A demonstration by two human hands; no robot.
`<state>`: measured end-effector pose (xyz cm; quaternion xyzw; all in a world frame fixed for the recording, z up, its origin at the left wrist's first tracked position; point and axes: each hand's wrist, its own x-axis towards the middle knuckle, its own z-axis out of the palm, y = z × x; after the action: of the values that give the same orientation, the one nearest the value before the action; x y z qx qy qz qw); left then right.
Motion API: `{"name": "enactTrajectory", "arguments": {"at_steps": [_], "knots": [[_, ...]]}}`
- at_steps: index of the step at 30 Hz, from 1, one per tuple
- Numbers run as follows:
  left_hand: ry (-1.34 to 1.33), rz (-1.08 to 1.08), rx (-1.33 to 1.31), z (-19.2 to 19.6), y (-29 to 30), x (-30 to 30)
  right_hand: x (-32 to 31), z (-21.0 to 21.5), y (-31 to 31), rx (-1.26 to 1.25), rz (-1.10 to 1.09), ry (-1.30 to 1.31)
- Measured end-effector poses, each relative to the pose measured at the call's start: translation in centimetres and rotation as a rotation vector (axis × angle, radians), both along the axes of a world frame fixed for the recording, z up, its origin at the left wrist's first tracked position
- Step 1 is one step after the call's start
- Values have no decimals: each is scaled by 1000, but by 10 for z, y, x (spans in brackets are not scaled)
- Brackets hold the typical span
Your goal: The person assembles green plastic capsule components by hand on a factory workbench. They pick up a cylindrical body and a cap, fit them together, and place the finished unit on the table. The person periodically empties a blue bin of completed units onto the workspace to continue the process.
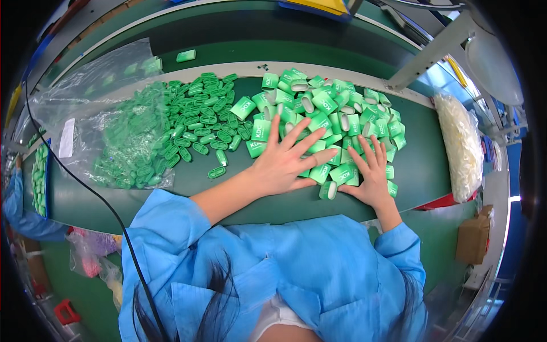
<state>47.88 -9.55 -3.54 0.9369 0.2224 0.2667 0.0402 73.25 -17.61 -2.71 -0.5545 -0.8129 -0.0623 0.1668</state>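
A: Where are the light green casings (pixel 323 102)?
B: Heaped on the right-hand half of the worktop (pixel 426 157), under and ahead of both hands. One stray casing (pixel 329 191) sits at the pile's near edge, close to the right thumb.

A: And the grip?
B: Wide on both sides. The left hand (pixel 289 162) lies palm down with fingers fanned over the pile's near left part; the right hand (pixel 371 176) spreads likewise at its near right.

A: Is there room around them?
B: A bare strip runs between the hands and the near edge, and another between the heap and the right edge. A pale rail (pixel 250 69) borders the far side, close behind the pile.

A: What about containers?
B: A clear bag (pixel 91 162) at the left has dark green oval pieces inside; more oval pieces (pixel 211 104) lie loose between it and the casings. By the right edge, a plastic sack (pixel 460 145) is filled with cream-coloured items. Far left, a blue-edged tray (pixel 48 191) carries green pieces.

A: Materials and shapes?
B: The casings are smooth, hollow, rounded blocks with white openings; the ovals look glossy, with slotted faces. The bag is thin, wrinkled film.
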Motion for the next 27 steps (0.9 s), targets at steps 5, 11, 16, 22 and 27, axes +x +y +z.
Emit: {"name": "enactTrajectory", "arguments": {"at_steps": [5,11,16,22,27], "knots": [[-82,10,-83,22,3,-31,-8,33,18,18,143,179],[-198,426,47,12,60,-103,-114,88,104,-63,426,264],[-220,469,-51,3,66,-112,-181,39,165,-185,518,62],[-126,697,-87,30,131,-93,-163,57,181,-357,471,12],[24,736,-295,17,169,-94,-131,74,204,-369,410,313]]}}
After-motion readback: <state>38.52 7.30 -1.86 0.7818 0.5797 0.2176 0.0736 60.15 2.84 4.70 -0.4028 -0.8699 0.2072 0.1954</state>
